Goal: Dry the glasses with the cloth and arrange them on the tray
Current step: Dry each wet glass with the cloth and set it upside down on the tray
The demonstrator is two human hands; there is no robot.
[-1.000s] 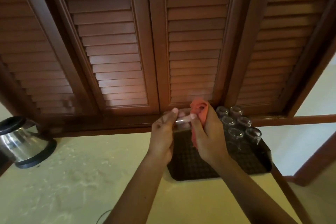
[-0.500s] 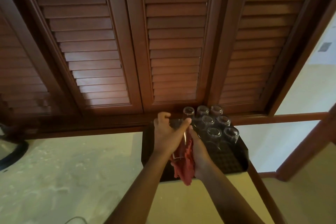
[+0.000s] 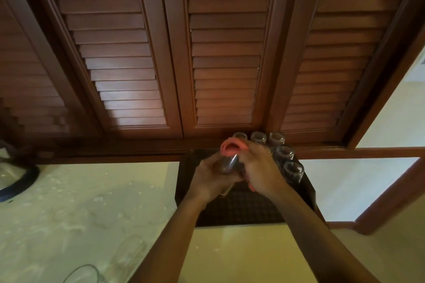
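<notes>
A: Start with the biggest. We face louvred wooden cabinet doors [image 3: 225,53] that fill the whole top of the view, with the pale stone counter [image 3: 80,209] running under them.

B: And on the counter the dark tray [image 3: 243,211], pushed toward the right end. Its right edge sits nearly flush with the counter's edge, so we have little room on that side.

A: What does the tray hold?

B: Upturned glasses [image 3: 285,153] clustered in its far right corner, against the cabinet base. We count at least five; our hands hide part of the group. The near half and left side of the tray are bare, gridded mat.

A: And left of the tray?

B: Open counter, well clear until the kettle [image 3: 16,174] at the far left edge. A curved clear rim [image 3: 80,271] shows at the bottom, too cut off to name.

A: Our hands?

B: Together above the tray's middle. Our left hand [image 3: 207,181] is wrapped around the glass [image 3: 226,165], held tilted. Our right hand [image 3: 262,172] is closed on the red cloth [image 3: 232,147], which bunches at the glass's far end.

A: Is the cloth inside the glass?

B: We cannot tell; it is blurred there.
</notes>
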